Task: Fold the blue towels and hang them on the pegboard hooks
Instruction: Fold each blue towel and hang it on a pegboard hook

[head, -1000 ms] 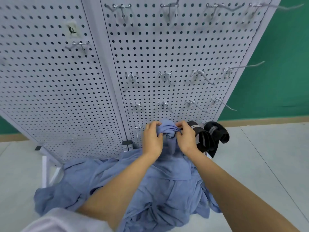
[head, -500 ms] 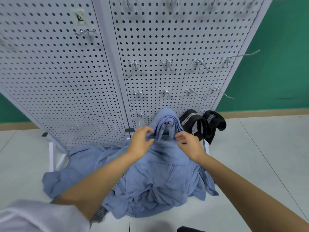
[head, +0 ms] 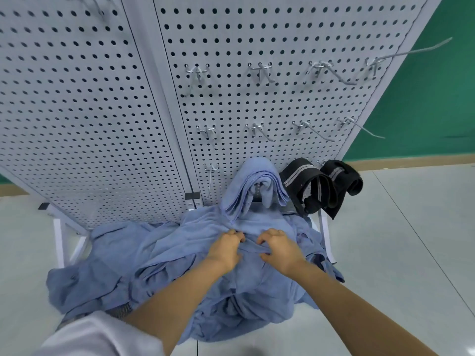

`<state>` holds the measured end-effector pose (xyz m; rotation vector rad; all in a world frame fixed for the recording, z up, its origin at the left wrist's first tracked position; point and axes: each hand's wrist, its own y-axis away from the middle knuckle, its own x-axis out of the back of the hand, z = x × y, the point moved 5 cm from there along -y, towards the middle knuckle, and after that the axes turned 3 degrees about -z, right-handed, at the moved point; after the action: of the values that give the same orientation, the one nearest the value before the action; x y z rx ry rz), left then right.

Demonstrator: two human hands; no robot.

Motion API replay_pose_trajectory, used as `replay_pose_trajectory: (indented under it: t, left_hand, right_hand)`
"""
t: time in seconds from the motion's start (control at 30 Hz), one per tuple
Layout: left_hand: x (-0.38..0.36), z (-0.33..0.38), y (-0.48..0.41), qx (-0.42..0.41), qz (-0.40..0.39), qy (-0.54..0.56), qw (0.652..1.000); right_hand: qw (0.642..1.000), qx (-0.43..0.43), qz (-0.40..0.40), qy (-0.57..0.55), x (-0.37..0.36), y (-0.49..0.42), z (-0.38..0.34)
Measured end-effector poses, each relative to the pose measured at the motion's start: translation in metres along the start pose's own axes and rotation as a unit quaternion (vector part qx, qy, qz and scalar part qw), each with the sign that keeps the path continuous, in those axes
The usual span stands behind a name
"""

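Below, the left hand (head: 226, 249) and right hand (head: 279, 249) both pinched a fold of the blue towel pile (head: 159, 263) with curled fingers. One folded blue towel (head: 253, 183) hung on a low pegboard (head: 257, 34) hook, beside two black straps (head: 321, 186).

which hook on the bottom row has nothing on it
The leftmost hook, next to the panel seam. The one beside it carries the folded blue towel, and the two further right carry black cloths.

The pegboard (head: 77, 111) runs off the top edge. The hung towel (head: 253, 176) covers its hook. Fingertips of the left hand (head: 225, 249) and right hand (head: 280, 249) vanish into the towel heap (head: 159, 253). The sleeve (head: 97, 337) is cut off bottom-left.
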<state>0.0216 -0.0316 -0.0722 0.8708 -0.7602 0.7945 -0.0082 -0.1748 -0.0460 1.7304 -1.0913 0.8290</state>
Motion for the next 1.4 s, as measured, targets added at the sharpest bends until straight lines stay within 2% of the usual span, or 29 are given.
replay_pose_trajectory:
  t: [0.17, 0.23, 0.4, 0.6, 0.7, 0.8, 0.87, 0.93, 1.0, 1.07, 1.17, 1.23, 1.27, 1.4]
  left_hand:
    - [0.006, -0.007, 0.001, 0.009, 0.057, 0.06, 0.997]
    - [0.016, -0.006, 0.008, 0.009, 0.071, 0.086, 0.994]
    - [0.069, 0.013, 0.044, -0.03, 0.114, 0.167, 0.979]
    - [0.166, 0.045, 0.108, -0.041, 0.153, 0.282, 0.946]
    - [0.208, 0.065, 0.148, -0.061, 0.088, 0.256, 0.961]
    - [0.229, 0.08, 0.185, -0.007, -0.004, 0.094, 0.996]
    - [0.245, 0.09, 0.205, 0.009, 0.01, 0.12, 0.993]
    - [0.26, 0.103, 0.224, -0.016, 0.032, 0.266, 0.963]
    - [0.271, 0.117, 0.242, -0.057, 0.037, 0.41, 0.909]
    - [0.276, 0.13, 0.261, -0.084, 0.015, 0.435, 0.896]
    - [0.269, 0.151, 0.28, -0.094, -0.054, 0.373, 0.921]
    - [0.266, 0.163, 0.287, -0.103, -0.047, 0.405, 0.907]
    - [0.268, 0.169, 0.291, -0.112, -0.026, 0.456, 0.882]
    - [0.285, 0.189, 0.311, -0.182, 0.02, 0.658, 0.73]
  right_hand:
    - [0.999, -0.004, 0.009, 0.035, -0.003, -0.003, -0.002]
    - [1.0, -0.01, 0.023, 0.0, 0.004, 0.0, -0.006]
    - [0.983, -0.002, 0.047, -0.178, 0.035, 0.021, -0.028]
    - [0.972, 0.077, 0.097, -0.199, 0.111, 0.069, -0.08]
    - [0.959, 0.105, 0.154, -0.212, 0.165, 0.099, -0.11]
    - [0.949, 0.123, 0.198, -0.213, 0.22, 0.123, -0.141]
    - [0.941, 0.127, 0.237, -0.208, 0.255, 0.137, -0.159]
    - [0.925, 0.128, 0.289, -0.212, 0.291, 0.154, -0.174]
    - [0.915, 0.116, 0.341, -0.18, 0.323, 0.171, -0.186]
    - [0.908, 0.074, 0.395, -0.121, 0.347, 0.192, -0.194]
    - [0.889, 0.083, 0.412, -0.181, 0.364, 0.217, -0.208]
    - [0.885, 0.099, 0.397, -0.222, 0.364, 0.23, -0.218]
    - [0.883, 0.111, 0.378, -0.254, 0.36, 0.234, -0.22]
    - [0.868, 0.113, 0.322, -0.362, 0.331, 0.253, -0.202]
